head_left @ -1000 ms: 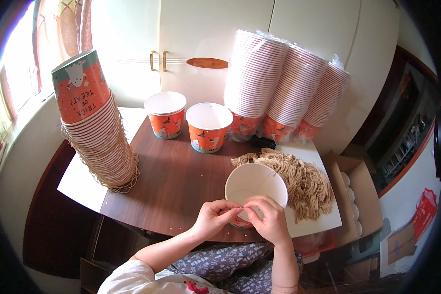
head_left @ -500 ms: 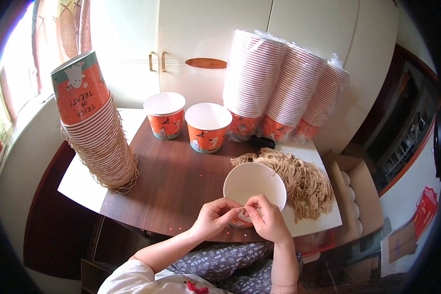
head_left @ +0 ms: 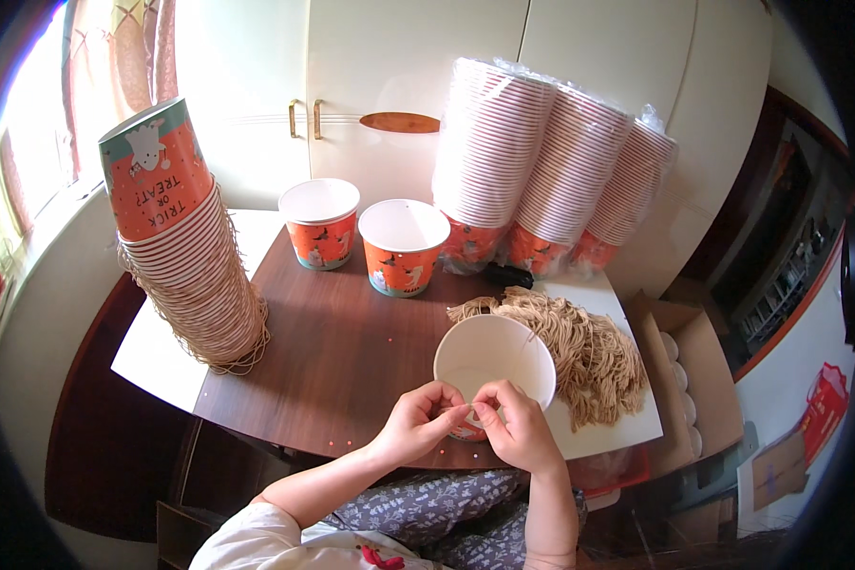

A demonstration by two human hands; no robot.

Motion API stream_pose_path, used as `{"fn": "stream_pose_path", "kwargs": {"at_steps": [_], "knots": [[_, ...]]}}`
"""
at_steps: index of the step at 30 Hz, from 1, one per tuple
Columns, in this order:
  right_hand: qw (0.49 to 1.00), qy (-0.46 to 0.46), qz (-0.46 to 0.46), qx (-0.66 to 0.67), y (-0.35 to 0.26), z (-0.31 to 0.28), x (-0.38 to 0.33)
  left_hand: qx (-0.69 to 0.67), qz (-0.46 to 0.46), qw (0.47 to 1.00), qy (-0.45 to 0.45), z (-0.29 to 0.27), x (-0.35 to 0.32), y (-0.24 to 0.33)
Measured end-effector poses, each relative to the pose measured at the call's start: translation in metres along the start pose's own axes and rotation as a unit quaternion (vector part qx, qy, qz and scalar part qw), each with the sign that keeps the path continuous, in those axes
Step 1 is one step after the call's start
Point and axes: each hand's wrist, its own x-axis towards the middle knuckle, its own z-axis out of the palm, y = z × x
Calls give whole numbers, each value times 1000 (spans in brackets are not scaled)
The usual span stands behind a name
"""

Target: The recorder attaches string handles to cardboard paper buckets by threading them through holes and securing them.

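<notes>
Paper bucket (head_left: pixel 503 353), white inside and orange outside, standing mouth-up near the front edge of the dark worktop (head_left: pixel 332 351), just beyond the left hand (head_left: pixel 413 423) and right hand (head_left: pixel 517 429) and partly covered by them. Little changed over the last second: same spot for the bucket, same meeting place for the fingertips at the near rim, with only a small rearrangement of grip and a rounder bend to the left index finger. Meaning, by the look of it, fine fingertip work still unfinished, rather than any lifting or shifting of the bucket. Both hands closed to a pinch at thumb and forefinger, tip close against tip, seemingly on a short thin cord (head_left: pixel 471 406), though too small and too well covered to be sure. On the left, a forearm slanted up and inward from the lower edge, with an open loop between thumb and curled finger; on the right, a steeper, nearly upright forearm, with fingers bent toward the middle. Just beside the bucket, to the right, a heap of tan cords (head_left: pixel 589 366); at far left, a tall upturned stack of buckets (head_left: pixel 166 204), ringed lower down with similar strands.
</notes>
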Motion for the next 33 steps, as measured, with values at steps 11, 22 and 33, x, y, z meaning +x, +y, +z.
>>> {"fn": "stream_pose_path", "kwargs": {"at_steps": [11, 22, 33], "knots": [[1000, 0, -6, -16, -4, -5, 2, 28, 28, 999, 24, 0, 0, -3], [1000, 2, 2, -19, -6, -5, 3, 39, 23, 998, 37, 0, 0, -1], [997, 33, -29, -61, -3, -6, 2, 60, 20, 997, 45, 1, 1, -1]]}}
